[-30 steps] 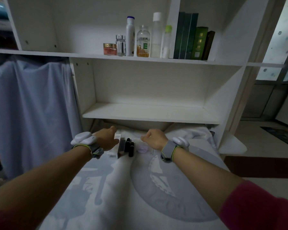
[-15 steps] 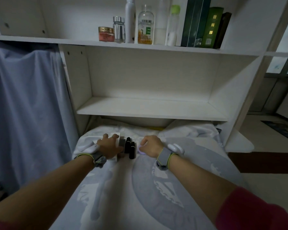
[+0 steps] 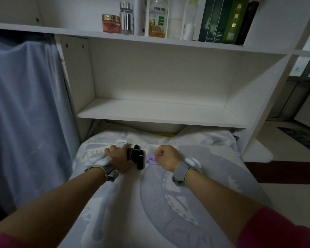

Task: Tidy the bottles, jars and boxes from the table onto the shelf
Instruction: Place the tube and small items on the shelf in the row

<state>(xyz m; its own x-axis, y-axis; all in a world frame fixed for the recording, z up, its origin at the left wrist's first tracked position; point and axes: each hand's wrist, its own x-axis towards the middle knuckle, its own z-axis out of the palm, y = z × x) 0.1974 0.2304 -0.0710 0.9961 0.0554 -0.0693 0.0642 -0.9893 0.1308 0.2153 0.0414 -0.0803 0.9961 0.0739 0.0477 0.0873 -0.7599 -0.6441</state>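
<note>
A: Lilac round flat jar (image 3: 151,160), location?
B: On pale printed tablecloth (image 3: 132,203), pinched by curled right hand (image 3: 166,157).
A: Left hand (image 3: 118,158)?
B: Draped over small white box (image 3: 121,141), beside black tubes (image 3: 139,157); grip indiscernible.

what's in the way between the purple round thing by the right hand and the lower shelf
Nothing visible. The right hand is at the purple round thing, and the path up to the lower shelf looks open; the black tubes lie to its left, off that line.
</note>
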